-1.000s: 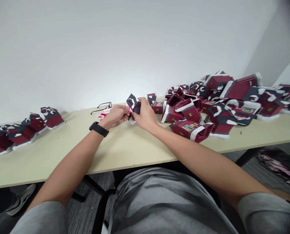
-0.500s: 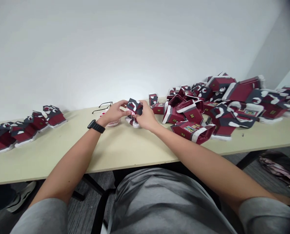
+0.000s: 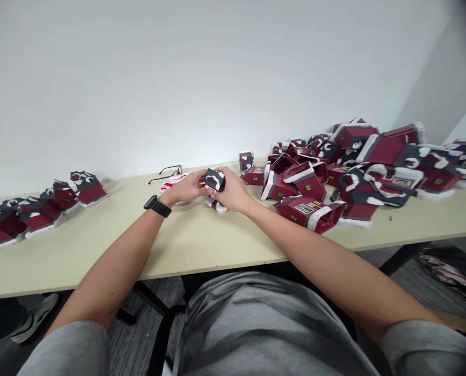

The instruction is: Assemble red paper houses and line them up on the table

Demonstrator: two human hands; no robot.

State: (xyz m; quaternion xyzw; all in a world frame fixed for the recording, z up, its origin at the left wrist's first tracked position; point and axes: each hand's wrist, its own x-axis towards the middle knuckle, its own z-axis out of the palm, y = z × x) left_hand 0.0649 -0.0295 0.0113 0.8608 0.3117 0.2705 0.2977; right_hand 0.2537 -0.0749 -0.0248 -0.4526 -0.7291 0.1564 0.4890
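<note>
A small house with a dark, white-patched roof (image 3: 214,180) is held between both hands above the middle of the table (image 3: 201,245). My left hand (image 3: 188,188) has its fingers closed on the house's left side. On the other side, my right hand (image 3: 233,190) grips the same house. Its lower part and white base show just under the fingers. Beside my left wrist lies a red-and-white striped item (image 3: 170,184), partly hidden by the hand.
Black-framed glasses (image 3: 171,171) lie near the wall. Several red houses (image 3: 39,213) stand in a row at the left. A large pile of red houses (image 3: 309,183) covers the right side. A small house (image 3: 246,160) stands behind my right hand.
Both hands have come slightly lower with the house, and it has turned a little between the fingers. More of the striped item shows behind my left hand.
</note>
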